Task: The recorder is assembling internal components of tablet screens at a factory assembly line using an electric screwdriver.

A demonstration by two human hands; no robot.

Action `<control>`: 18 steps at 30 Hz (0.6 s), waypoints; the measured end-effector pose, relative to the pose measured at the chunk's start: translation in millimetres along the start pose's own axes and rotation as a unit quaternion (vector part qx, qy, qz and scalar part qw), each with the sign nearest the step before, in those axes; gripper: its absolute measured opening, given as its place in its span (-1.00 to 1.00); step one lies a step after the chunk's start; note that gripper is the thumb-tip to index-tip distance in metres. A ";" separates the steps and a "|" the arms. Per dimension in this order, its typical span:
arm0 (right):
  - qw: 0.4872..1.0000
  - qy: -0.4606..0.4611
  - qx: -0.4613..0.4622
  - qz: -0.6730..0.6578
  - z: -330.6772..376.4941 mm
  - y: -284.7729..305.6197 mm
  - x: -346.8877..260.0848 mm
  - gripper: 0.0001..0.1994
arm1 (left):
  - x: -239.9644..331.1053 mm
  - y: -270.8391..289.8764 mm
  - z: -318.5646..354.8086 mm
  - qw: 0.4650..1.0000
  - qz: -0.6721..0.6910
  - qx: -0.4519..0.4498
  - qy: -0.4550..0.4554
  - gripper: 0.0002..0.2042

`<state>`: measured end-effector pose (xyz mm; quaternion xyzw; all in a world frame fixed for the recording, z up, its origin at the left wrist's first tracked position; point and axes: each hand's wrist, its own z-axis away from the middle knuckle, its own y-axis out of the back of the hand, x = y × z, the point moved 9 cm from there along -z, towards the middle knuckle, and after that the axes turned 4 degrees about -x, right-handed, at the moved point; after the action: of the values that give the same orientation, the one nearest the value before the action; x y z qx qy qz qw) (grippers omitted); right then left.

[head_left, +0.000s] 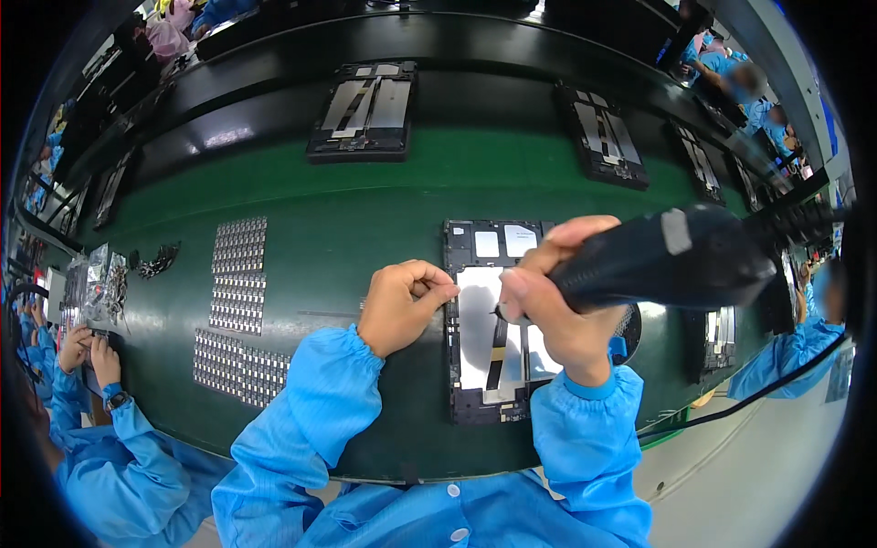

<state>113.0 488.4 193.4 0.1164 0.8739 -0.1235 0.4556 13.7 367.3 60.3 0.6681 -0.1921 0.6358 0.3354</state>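
An opened tablet-like device [470, 342] lies on the green bench in front of me, its silver inner plate, ribbon cables and black frame exposed. My right hand [574, 320] is wrapped round a black electric screwdriver [667, 260], held tilted over the device. Its thin tip points at the silver plate; whether it touches cannot be told. My left hand [404, 306] is closed in a pinch at the device's left edge, and anything between the fingertips is too small to make out. The screwdriver and right hand cover part of the device's right side.
Panels of small circuit boards [239, 306] lie left of me, with black parts [157, 262] and plastic bags [102, 283] beyond. More opened devices [364, 114] sit along the far line. A co-worker's hands [91, 354] work at far left. A black cable [749, 400] hangs at right.
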 end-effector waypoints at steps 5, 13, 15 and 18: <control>0.998 -0.049 -0.025 -0.006 -13.7 -27.1 23.9 -0.61 | -3.6 3.9 -13.7 0.995 -0.017 -0.052 0.085 -0.78; 0.998 -0.063 -0.029 -0.001 -16.4 -32.2 47.0 -0.64 | -12.4 -1.1 -27.9 0.977 -0.019 -0.139 0.159 -0.78; 0.997 -0.061 -0.034 0.014 -17.0 -31.8 48.6 -0.64 | -11.3 -2.4 -28.3 0.974 -0.032 -0.152 0.163 -0.78; 0.997 -0.062 -0.034 0.017 -16.4 -32.0 50.5 -0.64 | -12.4 -2.4 -27.9 0.972 -0.030 -0.150 0.178 -0.79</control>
<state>62.1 468.1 164.3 0.1082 0.8454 -0.0929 0.5147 -6.2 386.2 46.8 0.4919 -0.2021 0.6978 0.4798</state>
